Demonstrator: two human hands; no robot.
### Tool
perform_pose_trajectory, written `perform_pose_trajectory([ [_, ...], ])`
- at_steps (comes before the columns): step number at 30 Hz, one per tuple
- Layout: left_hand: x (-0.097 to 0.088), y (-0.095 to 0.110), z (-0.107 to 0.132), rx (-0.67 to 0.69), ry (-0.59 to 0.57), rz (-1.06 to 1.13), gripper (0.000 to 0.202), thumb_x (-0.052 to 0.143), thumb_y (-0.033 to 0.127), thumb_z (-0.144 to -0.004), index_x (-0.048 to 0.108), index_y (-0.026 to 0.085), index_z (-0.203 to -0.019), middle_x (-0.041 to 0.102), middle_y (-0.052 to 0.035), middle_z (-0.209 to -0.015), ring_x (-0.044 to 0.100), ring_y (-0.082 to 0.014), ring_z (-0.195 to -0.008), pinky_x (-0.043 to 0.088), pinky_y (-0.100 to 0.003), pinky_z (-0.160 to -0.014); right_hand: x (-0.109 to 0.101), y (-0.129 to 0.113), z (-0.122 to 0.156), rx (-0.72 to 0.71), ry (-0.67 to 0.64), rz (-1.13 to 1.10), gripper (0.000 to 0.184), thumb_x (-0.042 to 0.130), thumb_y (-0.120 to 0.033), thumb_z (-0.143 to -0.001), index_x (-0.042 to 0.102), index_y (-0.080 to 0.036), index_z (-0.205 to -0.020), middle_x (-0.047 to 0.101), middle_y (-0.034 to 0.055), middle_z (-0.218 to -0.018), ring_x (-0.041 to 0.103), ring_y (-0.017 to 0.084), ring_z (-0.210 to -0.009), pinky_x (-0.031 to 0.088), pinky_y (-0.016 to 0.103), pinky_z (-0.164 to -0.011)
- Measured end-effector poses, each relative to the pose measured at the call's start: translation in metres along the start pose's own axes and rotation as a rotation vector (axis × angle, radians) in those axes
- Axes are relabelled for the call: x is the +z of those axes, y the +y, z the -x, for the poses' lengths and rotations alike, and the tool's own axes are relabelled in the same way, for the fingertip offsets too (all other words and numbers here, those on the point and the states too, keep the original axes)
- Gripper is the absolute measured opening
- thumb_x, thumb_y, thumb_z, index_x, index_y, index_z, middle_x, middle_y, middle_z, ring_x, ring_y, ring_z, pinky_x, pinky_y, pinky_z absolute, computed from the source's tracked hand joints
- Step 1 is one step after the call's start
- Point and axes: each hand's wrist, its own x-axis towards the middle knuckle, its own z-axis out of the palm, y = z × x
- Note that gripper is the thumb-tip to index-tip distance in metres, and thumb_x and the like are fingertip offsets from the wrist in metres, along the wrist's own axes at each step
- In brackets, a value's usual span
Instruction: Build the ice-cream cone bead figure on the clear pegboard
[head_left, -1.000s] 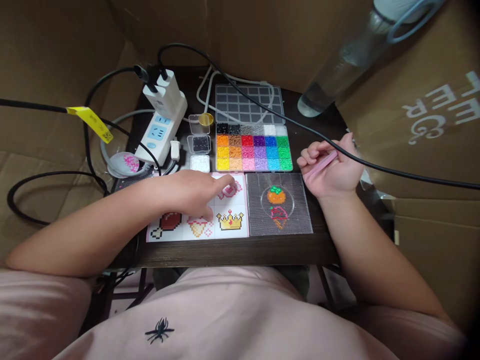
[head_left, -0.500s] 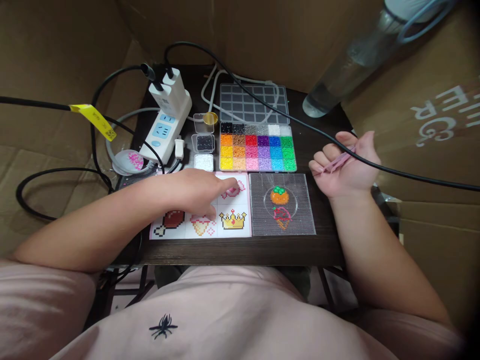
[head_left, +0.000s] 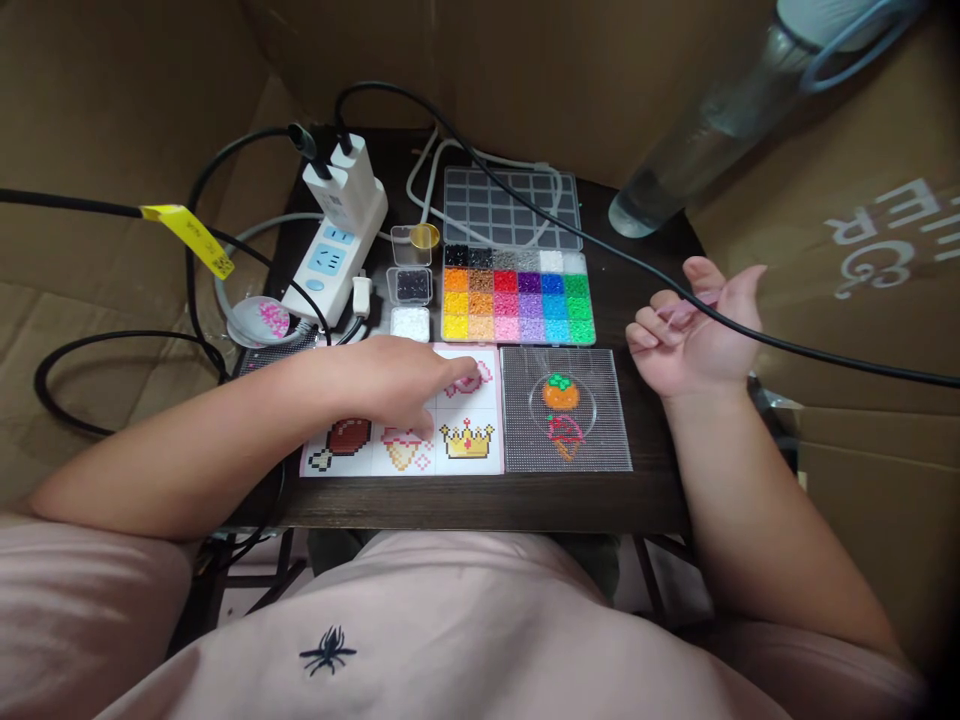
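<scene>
My left hand [head_left: 409, 380] reaches across a pattern sheet [head_left: 466, 468] with pixel pictures. Its index finger is stretched out onto a pink picture at the upper right, and nothing is held in it. Under the hand, part of the sheet is hidden; a crown and an ice cream cone show below. To the right lies a clear pegboard [head_left: 611, 440] bearing an orange fruit figure [head_left: 560, 392] and a cone figure [head_left: 565, 438] made of beads. Palm up beyond the pegboard, my right hand [head_left: 697, 335] has its fingers curled around pink tweezers [head_left: 684, 308].
Behind the sheet stands a sorted bead box [head_left: 517, 295], its lid [head_left: 510, 207] laid back. Small bead cases [head_left: 410, 287], a power strip [head_left: 330, 260] and a dish of pink beads [head_left: 259, 322] are at left. A black cable [head_left: 622, 255] crosses above; a clear bottle [head_left: 675, 150] stands at back right.
My right hand has turned slightly, with its thumb and fingers a little further apart around the tweezers. The left hand keeps its finger on the pink picture. The view has shifted slightly.
</scene>
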Motion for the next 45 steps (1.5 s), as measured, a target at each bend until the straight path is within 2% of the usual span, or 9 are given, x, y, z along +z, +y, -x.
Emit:
perform_pose_trajectory([
  [4, 0.0001, -0.0006, -0.0009, -0.002, -0.002, -0.004, 0.079, 0.068, 0.042, -0.076, 0.043, 0.034, -0.15, 0.073, -0.0094, -0.098, 0.065, -0.0255, -0.075, 0.042, -0.032, -0.063, 0.0019, 0.0, 0.0003, 0.0, 0.042, 0.015, 0.037, 0.065, -0.069, -0.086, 0.068, -0.033, -0.078, 0.051, -0.0033, -0.053, 0.03, 0.011, -0.039, 0.026, 0.032, -0.039],
  [7, 0.0001, -0.0008, -0.0005, -0.003, -0.004, -0.002, 0.079, 0.068, 0.041, -0.075, 0.043, 0.034, -0.15, 0.072, -0.0089, -0.097, 0.064, -0.0249, -0.075, 0.041, -0.031, -0.062, 0.0031, 0.0006, 0.0003, -0.019, 0.057, 0.029, 0.033, 0.069, -0.061, -0.087, 0.065, -0.031, -0.073, 0.057, -0.0023, -0.059, 0.031, 0.01, -0.04, 0.026, 0.032, -0.038],
  [10, 0.0, -0.001, 0.0002, 0.012, 0.004, 0.008, 0.078, 0.067, 0.042, -0.076, 0.044, 0.033, -0.15, 0.073, -0.0102, -0.098, 0.065, -0.0258, -0.077, 0.042, -0.032, -0.062, 0.0031, 0.0009, 0.0, -0.027, 0.061, 0.035, 0.026, 0.072, -0.049, -0.087, 0.065, -0.03, -0.071, 0.056, -0.0028, -0.059, 0.029, 0.009, -0.04, 0.025, 0.031, -0.039],
  [13, -0.0002, -0.0013, 0.0006, 0.018, -0.001, 0.017, 0.079, 0.067, 0.042, -0.076, 0.044, 0.032, -0.151, 0.073, -0.0122, -0.101, 0.066, -0.0278, -0.079, 0.043, -0.033, -0.063, 0.0026, 0.0007, -0.0004, -0.019, 0.054, 0.056, 0.023, 0.071, -0.044, -0.088, 0.065, -0.03, -0.071, 0.054, -0.003, -0.059, 0.028, 0.009, -0.04, 0.026, 0.032, -0.04],
  [24, -0.0005, -0.0016, 0.0003, 0.005, -0.009, 0.026, 0.08, 0.068, 0.041, -0.075, 0.043, 0.033, -0.151, 0.074, -0.0123, -0.104, 0.067, -0.0284, -0.081, 0.046, -0.034, -0.067, 0.0069, -0.0005, 0.0028, 0.013, 0.045, 0.058, 0.015, 0.071, -0.038, -0.088, 0.07, -0.031, -0.074, 0.055, -0.0037, -0.064, 0.023, 0.008, -0.042, 0.027, 0.031, -0.041],
  [31, -0.0003, -0.0014, -0.0001, 0.016, 0.002, 0.002, 0.075, 0.066, 0.042, -0.077, 0.044, 0.032, -0.149, 0.074, -0.0114, -0.097, 0.067, -0.0304, -0.082, 0.043, -0.034, -0.062, 0.0072, 0.0016, 0.0009, -0.005, 0.059, 0.061, 0.014, 0.075, -0.037, -0.085, 0.067, -0.031, -0.075, 0.057, -0.0046, -0.064, 0.025, 0.008, -0.042, 0.026, 0.03, -0.041],
  [37, 0.0013, -0.0027, -0.0017, 0.027, 0.012, -0.01, 0.075, 0.067, 0.043, -0.078, 0.045, 0.031, -0.148, 0.074, -0.012, -0.097, 0.068, -0.0324, -0.083, 0.043, -0.035, -0.061, 0.0079, 0.0017, 0.0003, -0.026, 0.059, 0.054, 0.017, 0.076, -0.037, -0.085, 0.065, -0.031, -0.073, 0.07, -0.0044, -0.077, 0.026, 0.008, -0.044, 0.026, 0.029, -0.04],
  [41, 0.002, -0.0039, -0.0021, 0.022, 0.003, 0.007, 0.078, 0.069, 0.045, -0.077, 0.043, 0.032, -0.149, 0.075, -0.0118, -0.102, 0.068, -0.0314, -0.085, 0.045, -0.035, -0.064, 0.0075, 0.004, -0.0012, -0.015, 0.073, 0.084, 0.019, 0.077, -0.038, -0.085, 0.064, -0.03, -0.073, 0.066, -0.0044, -0.072, 0.023, 0.008, -0.043, 0.025, 0.028, -0.038],
  [45, 0.0006, -0.0034, -0.0014, 0.019, 0.004, 0.003, 0.077, 0.068, 0.044, -0.077, 0.045, 0.031, -0.149, 0.075, -0.0121, -0.099, 0.068, -0.0315, -0.084, 0.045, -0.035, -0.064, 0.0073, 0.0058, -0.0029, -0.007, 0.069, 0.102, 0.024, 0.078, -0.038, -0.085, 0.062, -0.027, -0.07, 0.057, -0.0047, -0.065, 0.021, 0.007, -0.043, 0.025, 0.027, -0.038],
])
